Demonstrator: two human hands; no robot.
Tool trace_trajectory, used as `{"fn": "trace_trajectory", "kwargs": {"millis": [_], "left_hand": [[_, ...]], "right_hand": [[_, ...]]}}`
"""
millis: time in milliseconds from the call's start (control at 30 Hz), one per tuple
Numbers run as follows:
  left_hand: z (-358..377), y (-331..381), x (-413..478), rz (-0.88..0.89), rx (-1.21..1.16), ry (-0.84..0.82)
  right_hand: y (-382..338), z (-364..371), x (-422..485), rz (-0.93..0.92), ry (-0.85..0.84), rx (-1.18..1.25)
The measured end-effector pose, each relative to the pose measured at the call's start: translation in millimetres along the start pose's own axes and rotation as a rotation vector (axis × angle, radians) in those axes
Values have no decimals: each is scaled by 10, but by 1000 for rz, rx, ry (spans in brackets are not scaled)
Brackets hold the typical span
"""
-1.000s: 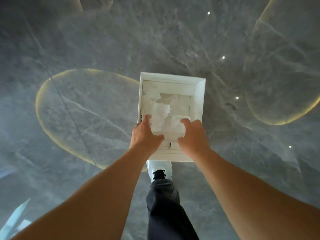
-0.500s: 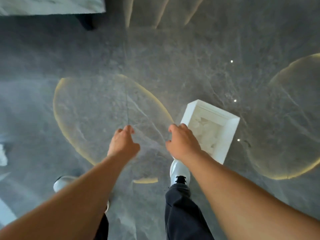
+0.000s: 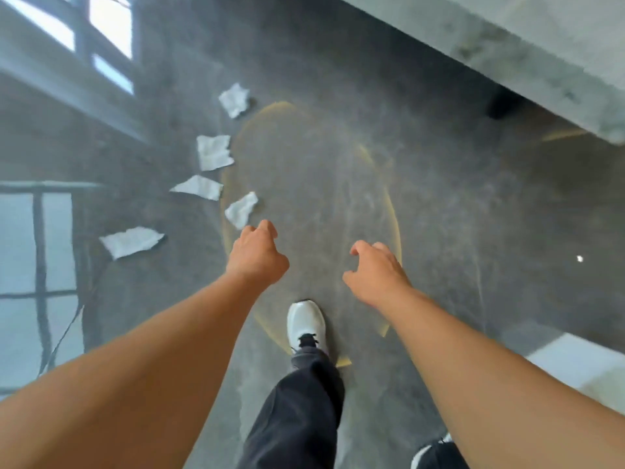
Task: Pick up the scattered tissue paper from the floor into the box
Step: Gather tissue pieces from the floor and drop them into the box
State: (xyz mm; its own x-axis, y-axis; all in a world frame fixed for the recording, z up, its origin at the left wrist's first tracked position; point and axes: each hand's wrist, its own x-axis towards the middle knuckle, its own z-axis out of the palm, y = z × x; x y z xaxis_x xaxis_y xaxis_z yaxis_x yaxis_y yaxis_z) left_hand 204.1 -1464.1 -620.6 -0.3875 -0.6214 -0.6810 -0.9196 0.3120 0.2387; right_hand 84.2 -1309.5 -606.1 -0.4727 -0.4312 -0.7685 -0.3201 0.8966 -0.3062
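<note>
Several torn white tissue pieces lie on the grey marble floor at the left: one far [image 3: 234,99], one below it [image 3: 214,152], a flat one [image 3: 198,187], one nearest my left hand [image 3: 241,209] and a long one further left [image 3: 130,241]. My left hand [image 3: 257,257] hovers just below the nearest piece, fingers loosely curled, holding nothing. My right hand [image 3: 375,272] hangs beside it with fingers spread and empty. A white shape at the lower right edge [image 3: 571,363] looks like the box, partly hidden behind my right arm.
My white shoe [image 3: 306,321] and dark trouser leg stand on the floor between my arms. A pale marble slab on a dark foot [image 3: 500,55] crosses the top right. Window reflections [image 3: 33,252] shine on the floor at the left.
My hands have left the box and come away empty. The view has swung left, so the box has slid to the lower right edge and the scattered tissue has come into sight.
</note>
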Motion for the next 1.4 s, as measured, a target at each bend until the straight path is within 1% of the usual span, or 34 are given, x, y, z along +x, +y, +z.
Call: {"fn": "trace_trajectory", "kwargs": {"millis": [133,200,300,400,533,633,833,933,1000,1067,1100,1167,1233,1300,1400], "left_hand": [[-497,-659,181,-104,-98,39],[-633,-903,259,-134,-108,45],[-737,-1169,402,-171,-124,31],[-740,-1332,651,-196,-130,11],[-648,-1478,1221,-222,-157,28],[-494,-1625,1820,-252,-181,75],[-5,-1926,3091,-286,-154,184],[206,-2049,3523,-298,-157,218],[317,-2125,3674,-266,-132,322],[370,-2200,3729,-237,-148,407],[384,-2228,3730,-219,-150,399],[356,-2250,3702,-192,-156,326],[262,-2200,3614,-209,-185,264],[151,-2074,3465,-214,-185,237],[-32,-1828,3182,-167,-162,212]], "right_hand": [[-1095,62,256,-130,-33,-54],[-1492,131,349,-181,-49,-93],[-1875,274,477,-219,-69,-180],[-2075,451,694,-239,-95,-274],[-2266,761,1222,-258,-105,-365],[-2380,1120,1812,-257,-122,-375],[-2359,1954,2907,-378,-137,-521],[-2255,2242,3229,-445,-53,-630],[-2205,2338,3363,-512,9,-625],[-2181,2367,3439,-567,-5,-585],[-2171,2351,3452,-574,-26,-565],[-2143,2256,3448,-552,-50,-524],[-2122,2091,3386,-515,-36,-485],[-2113,1871,3275,-491,-5,-465],[-2133,1494,3050,-463,40,-468]]}}
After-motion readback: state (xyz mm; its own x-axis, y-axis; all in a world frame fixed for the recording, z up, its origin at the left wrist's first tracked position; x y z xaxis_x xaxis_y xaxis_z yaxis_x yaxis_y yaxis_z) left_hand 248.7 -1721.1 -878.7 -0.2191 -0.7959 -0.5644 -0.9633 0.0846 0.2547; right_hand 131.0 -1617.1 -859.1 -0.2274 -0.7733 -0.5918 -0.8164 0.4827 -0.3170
